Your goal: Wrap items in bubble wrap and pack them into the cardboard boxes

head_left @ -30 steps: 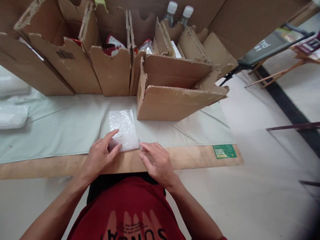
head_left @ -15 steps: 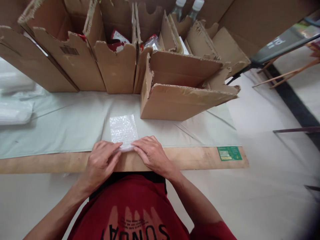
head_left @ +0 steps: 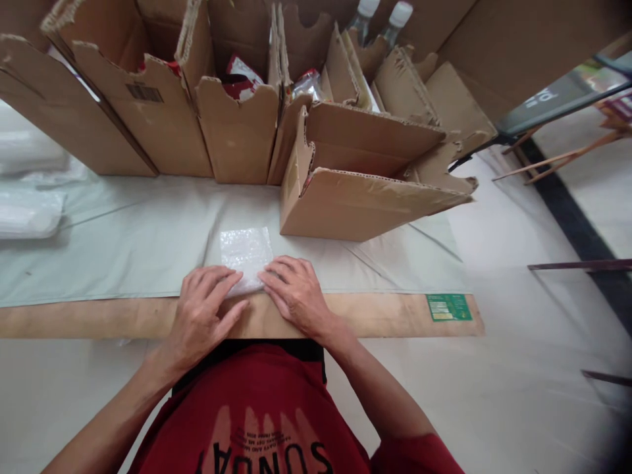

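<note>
A small piece of clear bubble wrap (head_left: 245, 249) lies flat near the table's front edge, its near side folded into a thicker strip. My left hand (head_left: 205, 309) rests at the left end of that strip, fingertips pressing down on it and thumb spread away toward me. On the opposite end, my right hand (head_left: 295, 293) lays its fingertips on the strip, with the thumb lower and slightly apart. Both hands press the wrap from above rather than gripping it. Whether anything is inside the fold I cannot tell.
Several open cardboard boxes (head_left: 237, 135) line the back, some holding red-and-white packets. One cardboard box (head_left: 345, 207) stands angled in front. Bottles (head_left: 395, 23) with white caps rise behind. Wrapped plastic bundles (head_left: 29, 214) lie at left. A green card (head_left: 448, 307) is on the wooden edge.
Both hands have moved slightly forward over the folded strip. My left thumb has spread away from the index finger. The camera view has shifted a little.
</note>
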`<state>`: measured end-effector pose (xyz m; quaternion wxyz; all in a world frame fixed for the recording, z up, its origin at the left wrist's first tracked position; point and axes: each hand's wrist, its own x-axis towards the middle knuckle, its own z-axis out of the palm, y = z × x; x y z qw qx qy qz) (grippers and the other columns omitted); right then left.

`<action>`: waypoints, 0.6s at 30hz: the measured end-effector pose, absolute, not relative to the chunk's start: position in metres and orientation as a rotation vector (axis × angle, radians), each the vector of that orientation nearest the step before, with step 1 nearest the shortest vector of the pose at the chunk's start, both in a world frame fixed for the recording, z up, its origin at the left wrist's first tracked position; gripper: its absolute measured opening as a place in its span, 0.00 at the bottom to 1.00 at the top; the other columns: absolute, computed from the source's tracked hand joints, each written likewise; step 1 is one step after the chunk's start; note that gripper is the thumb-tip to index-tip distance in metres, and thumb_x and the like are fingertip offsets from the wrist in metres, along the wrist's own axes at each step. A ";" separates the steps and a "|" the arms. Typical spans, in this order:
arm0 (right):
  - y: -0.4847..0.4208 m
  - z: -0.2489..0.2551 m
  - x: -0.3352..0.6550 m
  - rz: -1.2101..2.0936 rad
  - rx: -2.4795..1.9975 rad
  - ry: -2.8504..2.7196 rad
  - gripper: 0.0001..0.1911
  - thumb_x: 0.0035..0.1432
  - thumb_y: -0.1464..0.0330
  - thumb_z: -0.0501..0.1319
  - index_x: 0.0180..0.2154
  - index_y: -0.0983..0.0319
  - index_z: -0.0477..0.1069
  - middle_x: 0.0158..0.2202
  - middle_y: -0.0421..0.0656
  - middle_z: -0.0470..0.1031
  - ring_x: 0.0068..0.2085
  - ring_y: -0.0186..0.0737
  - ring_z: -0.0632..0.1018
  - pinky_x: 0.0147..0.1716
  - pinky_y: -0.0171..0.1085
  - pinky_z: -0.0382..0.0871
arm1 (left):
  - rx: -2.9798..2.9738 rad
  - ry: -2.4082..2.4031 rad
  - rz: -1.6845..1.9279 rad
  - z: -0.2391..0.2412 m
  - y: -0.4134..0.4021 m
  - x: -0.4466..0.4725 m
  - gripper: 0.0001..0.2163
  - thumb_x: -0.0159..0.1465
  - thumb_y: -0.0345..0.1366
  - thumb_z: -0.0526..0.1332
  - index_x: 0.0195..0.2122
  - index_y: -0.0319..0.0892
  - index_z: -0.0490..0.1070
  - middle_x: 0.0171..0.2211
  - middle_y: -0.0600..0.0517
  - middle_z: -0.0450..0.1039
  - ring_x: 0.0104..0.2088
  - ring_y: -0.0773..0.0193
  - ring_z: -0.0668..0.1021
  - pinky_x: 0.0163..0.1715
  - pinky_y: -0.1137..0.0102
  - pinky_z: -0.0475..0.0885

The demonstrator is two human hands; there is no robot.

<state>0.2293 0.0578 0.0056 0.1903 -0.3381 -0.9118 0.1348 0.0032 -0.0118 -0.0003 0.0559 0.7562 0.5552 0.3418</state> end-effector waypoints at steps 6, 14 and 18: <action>0.049 0.014 0.235 0.597 -1.014 -2.465 0.13 0.74 0.67 0.59 0.55 0.59 0.77 0.49 0.46 0.85 0.51 0.46 0.79 0.54 0.47 0.68 | 2.142 1.661 1.019 0.004 -0.010 0.000 0.14 0.72 0.33 0.61 0.58 0.44 0.73 0.39 0.49 0.82 0.39 0.57 0.80 0.46 0.61 0.73; 0.057 0.006 0.221 0.358 -1.090 -2.589 0.15 0.73 0.67 0.60 0.58 0.58 0.76 0.58 0.52 0.80 0.60 0.53 0.75 0.56 0.51 0.66 | 1.987 1.998 1.018 -0.001 0.020 0.004 0.16 0.72 0.47 0.60 0.52 0.41 0.78 0.41 0.44 0.81 0.42 0.51 0.81 0.46 0.56 0.75; 0.062 -0.001 0.220 0.563 -1.188 -2.332 0.13 0.74 0.67 0.59 0.54 0.58 0.79 0.52 0.47 0.84 0.55 0.47 0.80 0.54 0.47 0.68 | 1.391 1.932 1.202 0.021 -0.011 0.011 0.15 0.68 0.47 0.64 0.48 0.43 0.77 0.39 0.48 0.80 0.39 0.58 0.82 0.45 0.61 0.79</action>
